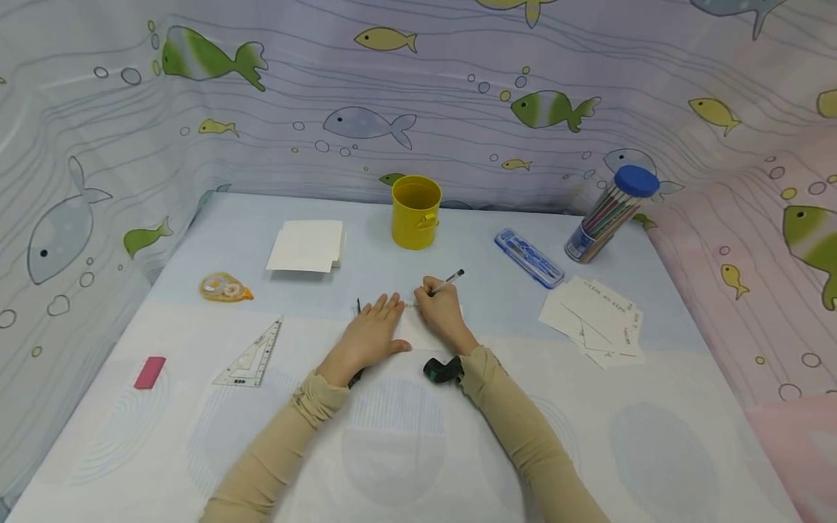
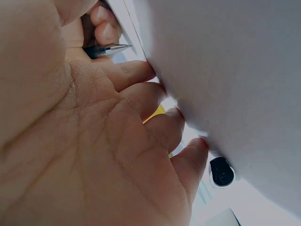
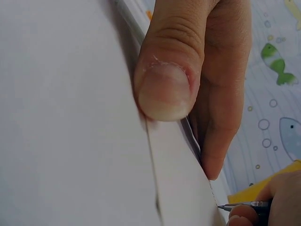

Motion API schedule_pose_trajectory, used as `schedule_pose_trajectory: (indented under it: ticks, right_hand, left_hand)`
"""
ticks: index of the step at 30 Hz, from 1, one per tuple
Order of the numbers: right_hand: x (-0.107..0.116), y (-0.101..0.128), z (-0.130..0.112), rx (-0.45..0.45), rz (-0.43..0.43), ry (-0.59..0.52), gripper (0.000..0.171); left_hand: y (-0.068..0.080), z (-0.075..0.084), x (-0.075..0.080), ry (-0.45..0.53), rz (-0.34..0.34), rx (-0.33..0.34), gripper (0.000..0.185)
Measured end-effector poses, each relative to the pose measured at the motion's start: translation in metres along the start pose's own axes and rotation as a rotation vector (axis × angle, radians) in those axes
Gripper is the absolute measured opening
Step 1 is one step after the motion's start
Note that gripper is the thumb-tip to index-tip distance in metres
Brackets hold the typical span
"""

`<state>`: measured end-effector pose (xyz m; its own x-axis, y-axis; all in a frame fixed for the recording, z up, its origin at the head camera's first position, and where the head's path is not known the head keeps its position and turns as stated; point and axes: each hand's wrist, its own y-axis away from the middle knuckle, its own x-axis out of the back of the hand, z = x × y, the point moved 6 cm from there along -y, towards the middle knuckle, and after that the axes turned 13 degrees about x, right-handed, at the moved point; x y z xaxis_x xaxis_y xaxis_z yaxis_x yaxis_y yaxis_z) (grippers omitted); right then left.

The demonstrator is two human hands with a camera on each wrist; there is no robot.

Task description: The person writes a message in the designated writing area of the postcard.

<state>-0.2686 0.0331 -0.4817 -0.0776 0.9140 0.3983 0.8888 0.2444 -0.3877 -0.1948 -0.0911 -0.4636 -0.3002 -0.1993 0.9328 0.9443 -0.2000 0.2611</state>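
Note:
My left hand (image 1: 378,319) lies flat, fingers straight, pressing on a white card (image 1: 417,333) in the middle of the table. In the left wrist view its fingertips (image 2: 146,73) bear on the card (image 2: 225,70). My right hand (image 1: 437,303) grips a dark pen (image 1: 453,277) just to the right of it. The pen tip (image 2: 115,47) is at the card's edge. In the right wrist view the left thumb (image 3: 162,87) presses on the card (image 3: 70,117), and the pen tip (image 3: 235,206) is at the lower right. A thin dark item (image 1: 358,305) pokes out by the left fingers.
A yellow cup (image 1: 416,212) and a stack of white cards (image 1: 307,245) stand behind the hands. At the left lie a correction tape (image 1: 224,288), a set square (image 1: 251,354) and a pink eraser (image 1: 150,372). A blue case (image 1: 528,257), a pencil tube (image 1: 611,214) and loose cards (image 1: 598,321) are at the right.

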Motion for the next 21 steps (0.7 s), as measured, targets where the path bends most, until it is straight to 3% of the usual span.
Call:
schedule_pose_trajectory:
  ticks: [9,15,21]
  right_hand:
    - [-0.0006,-0.0004,-0.0017,-0.01,-0.012,-0.022,0.039]
    - [0.0001,0.0003,0.0009,-0.047,-0.026,-0.118,0.039]
    - [0.005,0.0023,-0.0036,-0.038,0.039,-0.114,0.036]
  left_hand:
    - [-0.0013,-0.0004,0.0012,-0.011,0.012,-0.011,0.081]
    - [-0.0003,0.0003,0.0014,-0.005,0.0,-0.002,0.081]
    - [0.0,0.0004,0.0004,-0.002,-0.004,0.001,0.081]
